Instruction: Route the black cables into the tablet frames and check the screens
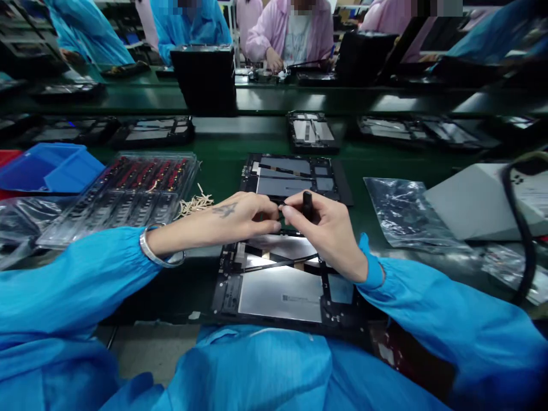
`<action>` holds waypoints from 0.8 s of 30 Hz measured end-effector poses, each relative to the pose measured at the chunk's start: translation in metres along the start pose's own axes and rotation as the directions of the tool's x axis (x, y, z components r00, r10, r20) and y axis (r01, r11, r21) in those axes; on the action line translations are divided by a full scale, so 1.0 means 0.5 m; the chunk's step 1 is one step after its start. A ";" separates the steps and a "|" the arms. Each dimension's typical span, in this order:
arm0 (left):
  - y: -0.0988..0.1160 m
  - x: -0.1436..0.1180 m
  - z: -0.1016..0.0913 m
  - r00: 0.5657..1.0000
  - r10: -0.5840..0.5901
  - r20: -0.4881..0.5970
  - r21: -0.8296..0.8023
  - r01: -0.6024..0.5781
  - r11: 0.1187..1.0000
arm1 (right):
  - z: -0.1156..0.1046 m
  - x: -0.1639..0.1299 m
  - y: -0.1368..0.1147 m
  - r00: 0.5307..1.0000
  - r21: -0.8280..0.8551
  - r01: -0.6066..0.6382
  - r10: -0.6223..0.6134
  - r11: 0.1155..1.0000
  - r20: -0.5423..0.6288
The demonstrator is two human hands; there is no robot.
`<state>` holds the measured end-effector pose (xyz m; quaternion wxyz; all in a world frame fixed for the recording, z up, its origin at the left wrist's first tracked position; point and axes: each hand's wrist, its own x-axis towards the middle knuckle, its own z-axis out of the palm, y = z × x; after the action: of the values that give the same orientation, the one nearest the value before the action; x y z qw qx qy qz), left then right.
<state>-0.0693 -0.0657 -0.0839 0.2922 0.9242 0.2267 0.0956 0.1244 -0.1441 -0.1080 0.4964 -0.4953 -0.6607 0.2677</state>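
A tablet chassis [282, 294] with a silvery inner panel lies at the bench's front edge, its back open to show dark ribbon cables [278, 264]. Over its far edge my two hands meet. My right hand [327, 225] is closed round a black stick-like tool handle [307, 204], which stands up between thumb and fingers; its tip is hidden. Thumb and fingers of my left hand [252, 216] are pinched together beside it. A tiny dark piece shows between the fingertips, too small to name. Just beyond lies a second open tablet chassis [285, 185].
On the left are a clear tray of small red-and-black parts [145, 177], blue bins [55, 165] and a heap of pale slivers [196, 204]. A plastic bag [398, 211] and a white box [479, 197] sit right. More chassis [312, 132] line the bench; people work opposite.
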 end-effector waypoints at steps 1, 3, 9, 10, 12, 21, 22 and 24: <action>0.004 -0.002 0.000 0.996 0.057 -0.066 0.058 -0.053 0.997 | -0.001 0.001 -0.002 1.000 0.016 -0.018 0.018 1.000 -0.010; 0.014 -0.006 0.001 0.944 0.210 -0.256 0.234 -0.150 0.961 | -0.003 0.005 -0.005 0.999 0.074 -0.047 0.048 0.996 -0.017; 0.054 -0.008 0.015 0.721 0.611 -0.326 0.815 -0.113 0.568 | -0.007 0.003 -0.017 1.000 0.129 -0.025 0.027 0.991 -0.014; 0.058 -0.008 0.015 0.715 0.619 -0.325 0.839 -0.085 0.538 | -0.006 0.001 -0.019 1.000 0.115 -0.014 0.016 0.993 -0.018; 0.062 -0.010 0.016 0.715 0.617 -0.328 0.860 -0.043 0.508 | -0.006 -0.005 -0.021 1.000 0.086 0.011 -0.009 0.996 -0.024; 0.075 -0.011 0.025 0.732 0.602 -0.321 0.875 -0.015 0.484 | -0.006 -0.018 -0.028 0.997 -0.066 0.072 -0.074 0.995 -0.028; 0.082 -0.018 0.025 0.748 0.576 -0.331 0.862 -0.010 0.507 | -0.004 -0.024 -0.033 0.997 -0.090 0.072 -0.075 0.993 -0.020; 0.095 -0.052 0.020 0.806 0.439 -0.396 0.785 0.049 0.617 | -0.004 -0.040 -0.043 0.998 -0.140 0.063 -0.066 0.988 -0.022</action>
<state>-0.0716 -0.1174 -0.0654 -0.2178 0.9086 0.2119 0.2864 0.1183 -0.1707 -0.0970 0.4777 -0.5107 -0.6869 0.1980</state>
